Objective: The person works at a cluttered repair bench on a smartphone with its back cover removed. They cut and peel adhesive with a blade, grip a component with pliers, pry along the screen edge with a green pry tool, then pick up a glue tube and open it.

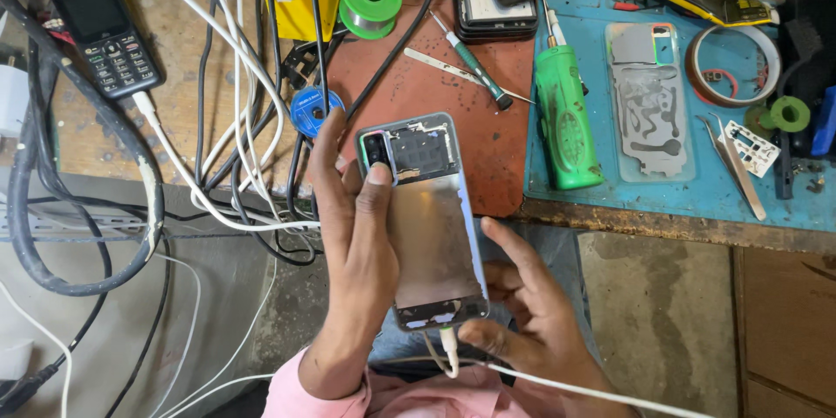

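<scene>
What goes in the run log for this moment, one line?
left hand: grips opened phone, thumb by camera module | right hand: at white cable plugged into phone's bottom | blue mat: beyond

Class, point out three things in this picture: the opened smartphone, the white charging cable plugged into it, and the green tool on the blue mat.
opened smartphone [431, 235], head view, bare metal back plate.
white charging cable [449, 344], head view, plug at the phone's bottom.
green tool [564, 117], head view, middle of its body.
</scene>
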`<control>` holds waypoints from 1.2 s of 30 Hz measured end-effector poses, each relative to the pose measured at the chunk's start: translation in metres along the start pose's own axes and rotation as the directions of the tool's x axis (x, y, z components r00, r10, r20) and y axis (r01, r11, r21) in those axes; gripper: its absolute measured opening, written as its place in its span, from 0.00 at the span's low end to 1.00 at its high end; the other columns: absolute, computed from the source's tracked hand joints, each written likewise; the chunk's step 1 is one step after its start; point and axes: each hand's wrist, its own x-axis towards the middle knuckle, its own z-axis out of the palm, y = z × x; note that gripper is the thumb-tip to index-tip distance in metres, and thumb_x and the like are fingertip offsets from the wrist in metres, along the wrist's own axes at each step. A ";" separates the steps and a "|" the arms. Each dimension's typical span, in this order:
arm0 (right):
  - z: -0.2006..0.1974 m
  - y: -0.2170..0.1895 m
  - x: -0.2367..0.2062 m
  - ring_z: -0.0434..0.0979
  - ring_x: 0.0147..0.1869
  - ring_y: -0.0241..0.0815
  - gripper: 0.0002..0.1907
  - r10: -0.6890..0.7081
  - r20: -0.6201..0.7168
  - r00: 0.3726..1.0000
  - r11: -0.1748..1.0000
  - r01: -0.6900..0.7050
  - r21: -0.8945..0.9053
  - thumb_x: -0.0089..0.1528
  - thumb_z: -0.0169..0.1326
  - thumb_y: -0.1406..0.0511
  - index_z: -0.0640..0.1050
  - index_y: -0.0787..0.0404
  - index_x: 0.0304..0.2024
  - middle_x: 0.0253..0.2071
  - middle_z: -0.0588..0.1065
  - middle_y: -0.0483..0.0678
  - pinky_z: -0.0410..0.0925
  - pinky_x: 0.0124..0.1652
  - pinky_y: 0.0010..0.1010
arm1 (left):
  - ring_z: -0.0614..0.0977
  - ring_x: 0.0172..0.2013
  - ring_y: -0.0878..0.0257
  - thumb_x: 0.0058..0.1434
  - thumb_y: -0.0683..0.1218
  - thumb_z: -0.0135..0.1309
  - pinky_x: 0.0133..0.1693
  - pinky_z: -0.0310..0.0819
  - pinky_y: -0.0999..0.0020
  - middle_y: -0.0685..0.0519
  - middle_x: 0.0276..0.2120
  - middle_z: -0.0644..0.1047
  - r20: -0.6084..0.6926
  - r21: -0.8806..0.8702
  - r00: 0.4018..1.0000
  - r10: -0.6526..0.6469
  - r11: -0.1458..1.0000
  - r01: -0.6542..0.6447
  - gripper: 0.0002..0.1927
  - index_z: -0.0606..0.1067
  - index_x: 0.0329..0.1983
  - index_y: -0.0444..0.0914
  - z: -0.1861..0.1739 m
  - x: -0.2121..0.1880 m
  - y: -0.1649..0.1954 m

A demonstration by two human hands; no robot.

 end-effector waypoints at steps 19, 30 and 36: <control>-0.008 0.012 0.015 0.79 0.56 0.39 0.43 0.102 -0.204 0.974 0.974 -0.056 0.220 0.59 0.61 0.72 0.58 0.71 0.74 0.57 0.77 0.58 0.72 0.52 0.29 | 0.80 0.31 0.49 0.69 0.48 0.53 0.32 0.72 0.54 0.48 0.31 0.75 0.235 0.887 0.969 0.078 0.390 -0.247 0.18 0.76 0.61 0.40 0.006 0.015 0.023; -0.012 0.013 0.036 0.79 0.31 0.31 0.28 -0.080 -0.430 0.899 0.950 -0.063 -0.307 0.61 0.62 0.66 0.75 0.65 0.64 0.28 0.81 0.49 0.71 0.33 0.22 | 0.73 0.58 0.44 0.67 0.55 0.56 0.58 0.66 0.50 0.44 0.65 0.72 0.574 0.795 0.804 0.152 0.132 -0.592 0.26 0.75 0.62 0.37 -0.014 0.026 0.019; -0.043 -0.002 0.012 0.75 0.23 0.29 0.17 -0.418 -0.580 0.699 0.848 0.071 -0.526 0.67 0.61 0.66 0.79 0.69 0.56 0.25 0.77 0.46 0.68 0.25 0.19 | 0.63 0.71 0.40 0.67 0.67 0.50 0.70 0.50 0.45 0.38 0.69 0.66 0.624 0.772 0.780 0.046 0.119 -0.624 0.41 0.68 0.68 0.29 -0.017 0.038 0.001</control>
